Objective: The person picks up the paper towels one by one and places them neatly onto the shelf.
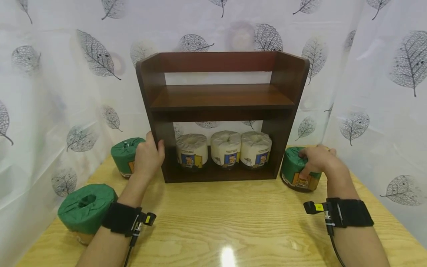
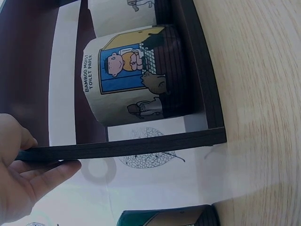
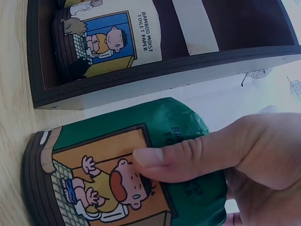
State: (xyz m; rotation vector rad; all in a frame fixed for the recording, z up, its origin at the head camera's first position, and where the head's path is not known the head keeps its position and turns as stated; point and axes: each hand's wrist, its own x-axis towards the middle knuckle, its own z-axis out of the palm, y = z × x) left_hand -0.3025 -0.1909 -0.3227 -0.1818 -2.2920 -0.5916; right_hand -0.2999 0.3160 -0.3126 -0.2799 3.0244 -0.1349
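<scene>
My left hand (image 1: 149,155) grips the left side panel of a dark brown wooden shelf (image 1: 221,97). In the left wrist view the panel's edge passes between the thumb and fingers (image 2: 49,178). My right hand (image 1: 317,159) holds a green-wrapped toilet paper roll (image 3: 106,160) beside the shelf's right side, its thumb pressed on the printed front; the other fingers are mostly hidden. On the bottom shelf stand three white-wrapped toilet paper rolls: a left one (image 1: 192,150), a middle one (image 1: 225,148) and a right one (image 1: 255,149).
A green roll (image 1: 125,157) stands left of the shelf, partly behind my left hand. Closer to me, another green roll (image 1: 86,207) stands by my left forearm. Everything rests on a light wood table (image 1: 227,211). A leaf-patterned white curtain (image 1: 60,111) hangs behind and at both sides.
</scene>
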